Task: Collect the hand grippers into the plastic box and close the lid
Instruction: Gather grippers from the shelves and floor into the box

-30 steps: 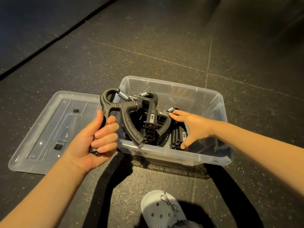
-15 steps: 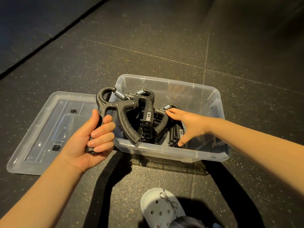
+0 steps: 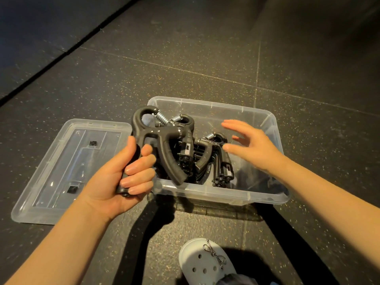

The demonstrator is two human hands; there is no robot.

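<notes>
Floor (image 3: 205,58): dark, matt tiling flecked with pale specks, with thin seams (image 3: 256,83) crossing at the box's twelve to one o'clock. A black joint runs diagonally at ten o'clock, and beyond it lies a darker, bluish strip (image 3: 30,27). No walls or furniture come into sight. The clear plastic box (image 3: 226,195) stands open on this floor. Its lid (image 3: 41,182) lies flat just beside it at nine o'clock, with the near corners close together, though contact cannot be confirmed. Several black stowed grippers (image 3: 219,159) stand packed inside the box toward its nine o'clock half, with their springs uppermost. The left hand (image 3: 123,177) is clenched round one handle of a further hand gripper (image 3: 164,149), fingers wrapped and thumb up along the grip. That tool hangs over the box's nine o'clock wall, its free handle dipping inside and its spring at the top. The right hand (image 3: 250,145) hovers above the box's interior, fingers spread and relaxed, grasping nothing and slightly blurred. Both forearms throw shadows on the floor at the box's six o'clock, where a pale perforated clog (image 3: 205,262) rests.
</notes>
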